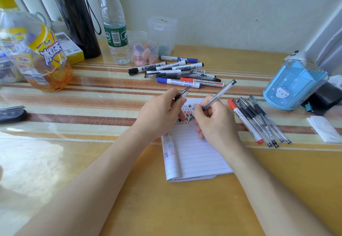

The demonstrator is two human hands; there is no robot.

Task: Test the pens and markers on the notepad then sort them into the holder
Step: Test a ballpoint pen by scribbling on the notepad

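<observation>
A lined notepad (196,154) lies in the middle of the table, with small hash marks in black, red and blue near its top. My right hand (214,120) grips a clear gel pen (220,94) with its tip down on the pad. My left hand (161,113) rests on the pad's top left corner and pinches a black pen cap (182,93). A pile of whiteboard markers and pens (177,72) lies behind the pad. Several pens and a red marker (259,120) lie to the right. The blue holder (294,85) stands at the far right.
A tea bottle (35,50), a black flask (77,17) and a water bottle (114,28) stand at the back left. A small jar (145,53) and a clear box (162,31) sit behind the markers. Folded white paper (323,128) lies at the right edge.
</observation>
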